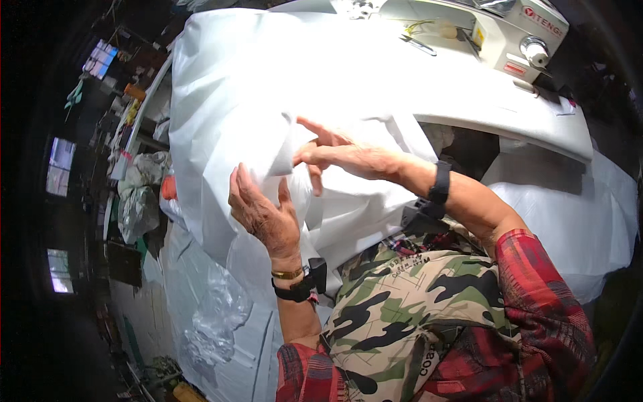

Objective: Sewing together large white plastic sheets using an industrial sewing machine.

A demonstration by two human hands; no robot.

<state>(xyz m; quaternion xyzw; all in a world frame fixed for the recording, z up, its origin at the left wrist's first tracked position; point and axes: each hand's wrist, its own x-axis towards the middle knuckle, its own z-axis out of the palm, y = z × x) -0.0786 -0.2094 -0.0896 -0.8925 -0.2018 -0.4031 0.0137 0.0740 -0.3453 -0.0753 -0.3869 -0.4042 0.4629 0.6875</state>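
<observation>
Both hands work a large white fabric sheet (228, 100) draped over the sewing table's (536, 120) near edge. The left hand (264, 214) pinches a fold; the right hand (335, 155) grips the cloth, forefinger extended. A sewing machine (509, 33) stands at the far edge.

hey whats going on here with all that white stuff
A person seated at a sewing table is handling a large sheet of white fabric. The left hand grips a fold of it from below, while the right hand pinches its edge higher up. The fabric is draped over the table and down toward the lap. A white sewing machine sits at the far end, not in use right now.
</observation>
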